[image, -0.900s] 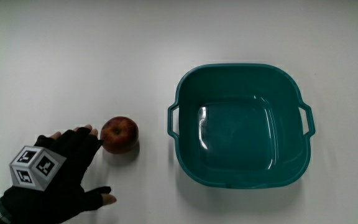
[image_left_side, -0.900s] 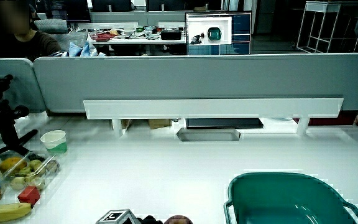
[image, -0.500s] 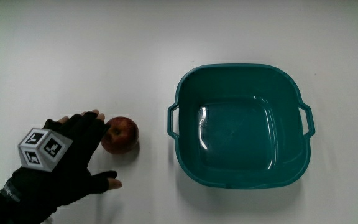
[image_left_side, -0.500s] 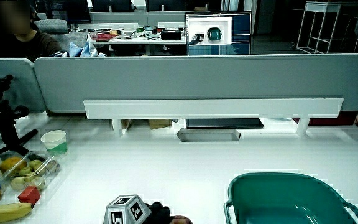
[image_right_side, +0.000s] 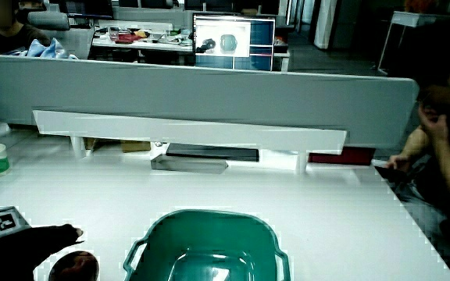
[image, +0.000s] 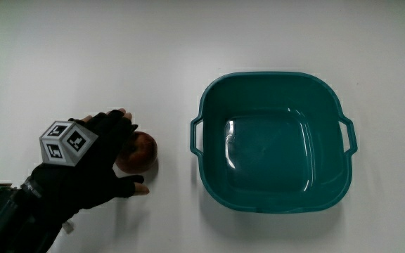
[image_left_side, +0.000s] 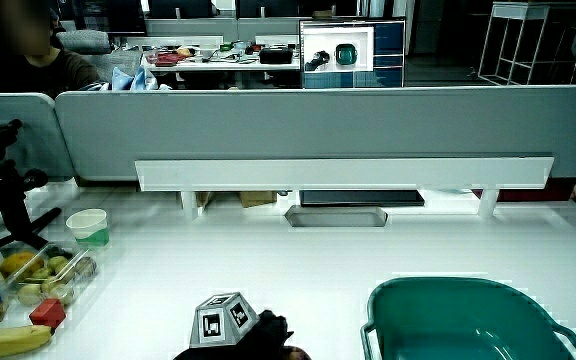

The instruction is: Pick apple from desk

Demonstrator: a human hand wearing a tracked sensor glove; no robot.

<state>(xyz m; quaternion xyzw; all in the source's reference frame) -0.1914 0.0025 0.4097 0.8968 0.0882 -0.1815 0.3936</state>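
Fingers (image: 118,123) now drape loosely over the red apple (image: 140,150) beside the teal basin (image: 273,81), where the hand (image: 90,165) only reached before, so a closing grasp looks imminent.

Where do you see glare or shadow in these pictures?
Main view: pale glare on the basin's floor, and a soft shadow under the apple beside the hand. In a side view, a bright streak lies inside the basin.
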